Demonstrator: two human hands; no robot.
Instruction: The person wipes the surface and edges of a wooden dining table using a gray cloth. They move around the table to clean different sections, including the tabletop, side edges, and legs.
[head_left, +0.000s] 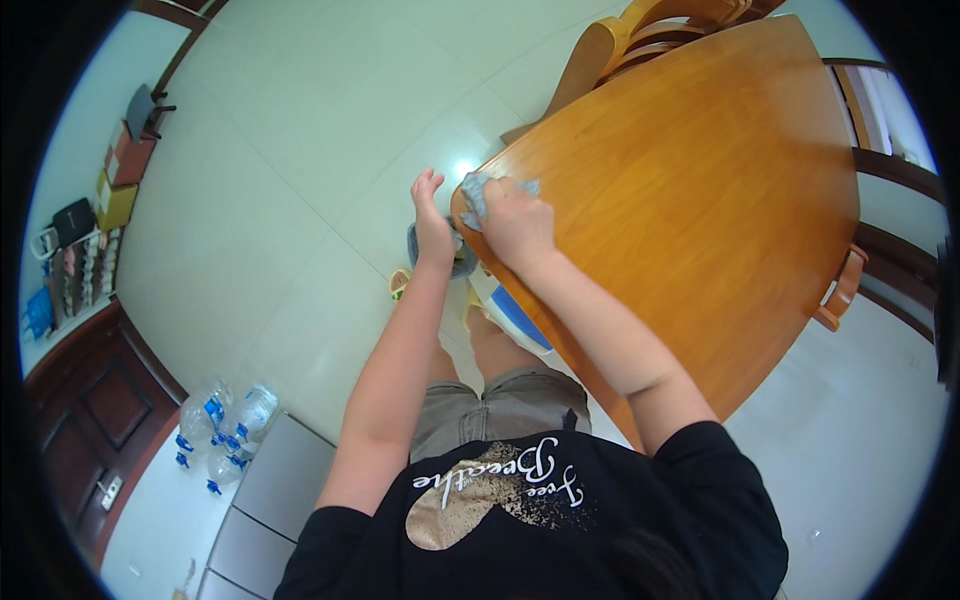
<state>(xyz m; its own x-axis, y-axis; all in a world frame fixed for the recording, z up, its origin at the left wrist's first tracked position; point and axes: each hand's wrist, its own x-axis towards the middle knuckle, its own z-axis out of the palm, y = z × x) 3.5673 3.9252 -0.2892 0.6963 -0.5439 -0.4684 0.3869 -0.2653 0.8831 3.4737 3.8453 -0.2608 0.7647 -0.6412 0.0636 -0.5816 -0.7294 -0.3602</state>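
Observation:
A crumpled grey-blue cloth (474, 196) is bunched under my right hand (520, 223), which presses it on the rounded near-left corner of a varnished wooden table (675, 187). Parts of the cloth stick out on both sides of the fist. My left hand (433, 225) is raised just left of that corner, palm turned toward the table, holding nothing that I can see. Below and partly behind it stands a grey bin (421, 251) on the floor, with something light inside.
Wooden chairs stand at the table's far side (592, 60) and right side (844, 289). A blue-and-white object (517, 319) sits under the near edge by my legs. Clear plastic bottles with blue caps (255, 409) stand on a cabinet at lower left. Boxes (131, 157) line the left wall.

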